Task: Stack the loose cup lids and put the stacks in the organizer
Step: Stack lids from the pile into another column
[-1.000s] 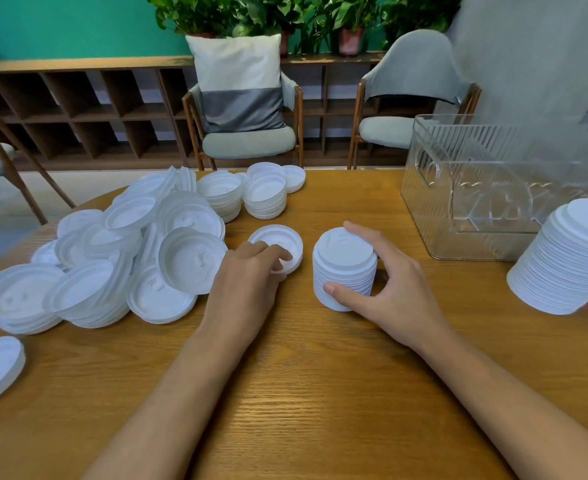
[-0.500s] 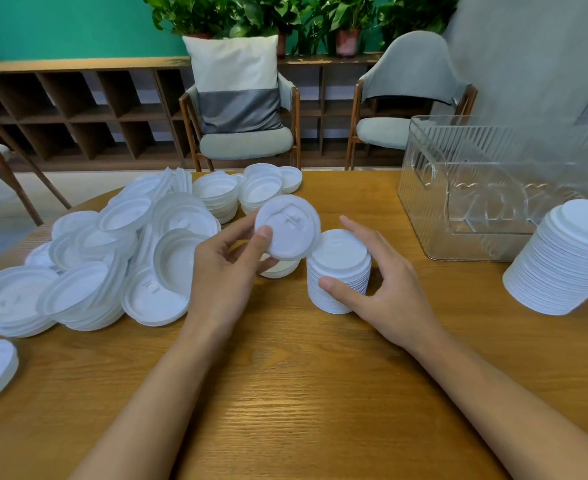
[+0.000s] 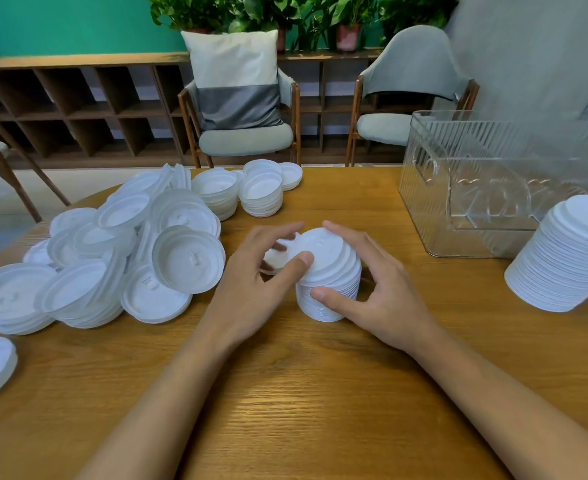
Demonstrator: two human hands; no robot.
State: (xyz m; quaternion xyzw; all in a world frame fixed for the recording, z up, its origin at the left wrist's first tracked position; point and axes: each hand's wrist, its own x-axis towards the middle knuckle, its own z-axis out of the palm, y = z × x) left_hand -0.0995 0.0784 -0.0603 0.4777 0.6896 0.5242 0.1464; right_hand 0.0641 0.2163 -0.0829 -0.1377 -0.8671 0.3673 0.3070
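Seating a lid (image 3: 323,251) on the stack (image 3: 330,299) between the hands: left hand (image 3: 251,271) pinches its rim, right hand (image 3: 379,289) cups the stack's side. Probably thin, light, slippery plastic; grip the stack low, around the sides.

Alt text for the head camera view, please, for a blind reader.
A left hand holds a lid on a short stack of white cup lids that the right hand grips, on a wooden table. Loose lids lie to the left; a clear organizer stands right.
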